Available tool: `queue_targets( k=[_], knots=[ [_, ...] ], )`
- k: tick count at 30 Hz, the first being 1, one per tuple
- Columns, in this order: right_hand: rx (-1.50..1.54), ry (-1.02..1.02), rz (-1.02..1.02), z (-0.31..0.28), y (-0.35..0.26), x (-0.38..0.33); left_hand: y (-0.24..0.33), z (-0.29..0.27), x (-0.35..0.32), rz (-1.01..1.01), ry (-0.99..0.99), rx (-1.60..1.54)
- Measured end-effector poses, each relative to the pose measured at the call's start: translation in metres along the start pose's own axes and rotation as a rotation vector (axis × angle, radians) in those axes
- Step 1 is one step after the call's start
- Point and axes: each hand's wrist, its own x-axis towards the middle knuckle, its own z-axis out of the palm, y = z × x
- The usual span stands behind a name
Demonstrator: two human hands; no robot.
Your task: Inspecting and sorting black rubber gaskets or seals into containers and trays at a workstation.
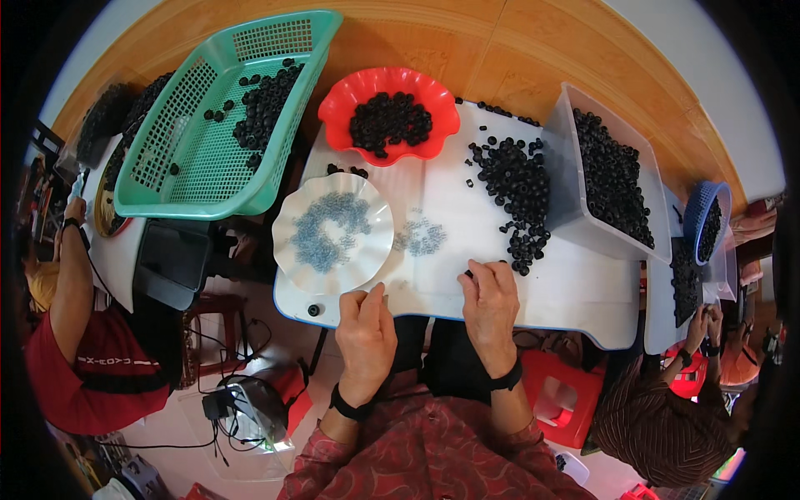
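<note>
My left hand (364, 329) hovers at the near edge of the white table (583, 287), fingers curled and pinched together just below the white scalloped plate (293, 267) of small grey-blue rings; what it pinches is too small to tell. My right hand (490, 302) rests on the table with a small black ring (468, 273) pinched at its fingertips. A loose pile of black rings (517, 187) lies just beyond the right hand. A small heap of grey-blue rings (422, 236) lies between the plate and the pile.
A red scalloped bowl (333, 107) of black rings stands at the table's far side. A clear bin (560, 179) of black rings sits right, a green mesh basket (187, 179) left. One black ring (313, 310) lies near the table's front corner. Other people sit at both sides.
</note>
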Motion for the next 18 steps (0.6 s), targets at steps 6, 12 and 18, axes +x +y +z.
queue_targets(
  k=[6, 12, 18],
  knots=[
    [-0.036, 0.086, -0.080, 0.001, -0.013, 0.002, 0.001, -0.008, 0.000, -0.335, 0.000, -0.515],
    [-0.011, 0.058, -0.178, 0.010, -0.032, 0.006, -0.004, -0.005, -0.011, -0.531, -0.092, -0.883],
    [0.066, -0.058, -0.212, 0.023, -0.053, 0.001, -0.007, -0.006, -0.014, -0.585, -0.135, -0.953]
  ],
)
